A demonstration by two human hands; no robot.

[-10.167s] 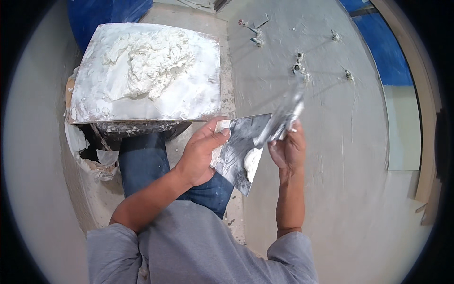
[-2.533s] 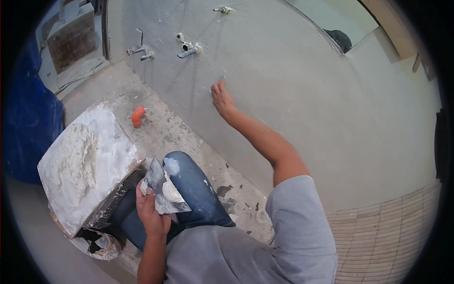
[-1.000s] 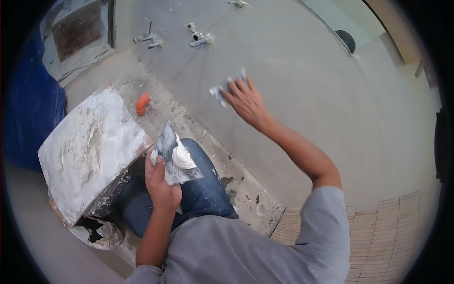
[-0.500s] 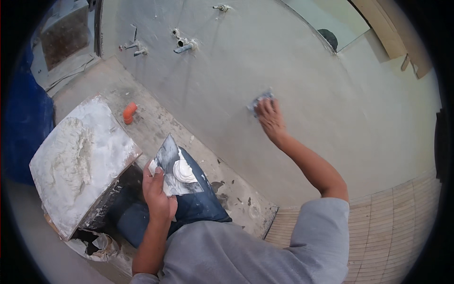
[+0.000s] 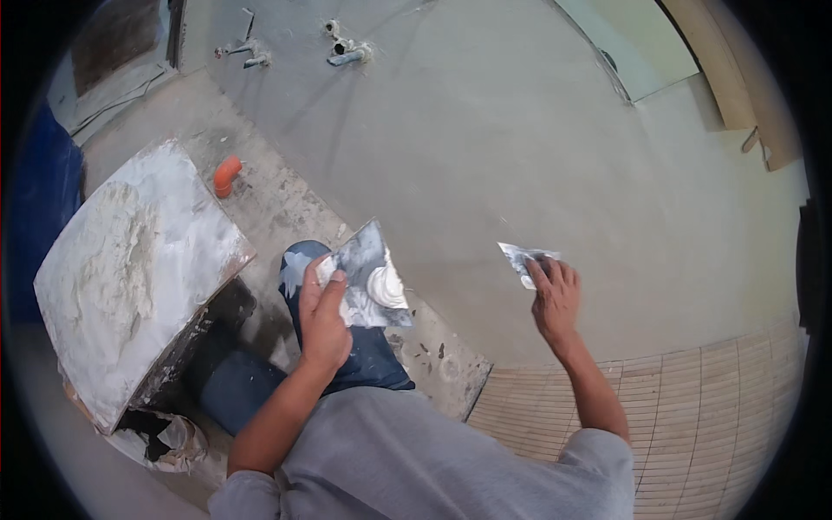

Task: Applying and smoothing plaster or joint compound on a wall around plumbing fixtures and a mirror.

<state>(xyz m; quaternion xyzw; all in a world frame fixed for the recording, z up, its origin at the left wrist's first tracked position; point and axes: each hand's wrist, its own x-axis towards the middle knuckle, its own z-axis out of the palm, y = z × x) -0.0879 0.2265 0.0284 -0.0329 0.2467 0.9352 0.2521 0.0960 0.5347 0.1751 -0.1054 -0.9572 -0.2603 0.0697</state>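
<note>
My left hand point(image 5: 322, 325) grips a square metal blade point(image 5: 360, 256) that carries a rounded blob of white compound point(image 5: 383, 286), held above my bent knee in jeans. To the right, my right hand point(image 5: 557, 308) is closed on a smaller metal putty knife point(image 5: 516, 260), low in front of the grey skimmed wall point(image 5: 451, 165); whether the blade touches the wall I cannot tell. At my left, a white-smeared board point(image 5: 204, 221) bears a spread heap of white compound point(image 5: 121, 260) and rests on a dark, crusted support.
An orange pipe elbow point(image 5: 225, 178) lies on the stained floor along the wall's foot. Pipe stubs point(image 5: 347, 54) protrude from the wall's upper part. A blue sheet point(image 5: 35, 217) is at the far left, a torn paper bag point(image 5: 169, 438) below the board, narrow beige tiles point(image 5: 667, 407) at lower right.
My right hand with the knife has come down and to the right from higher on the wall. My left hand and its loaded blade have shifted right and slightly up. The view has turned slightly.
</note>
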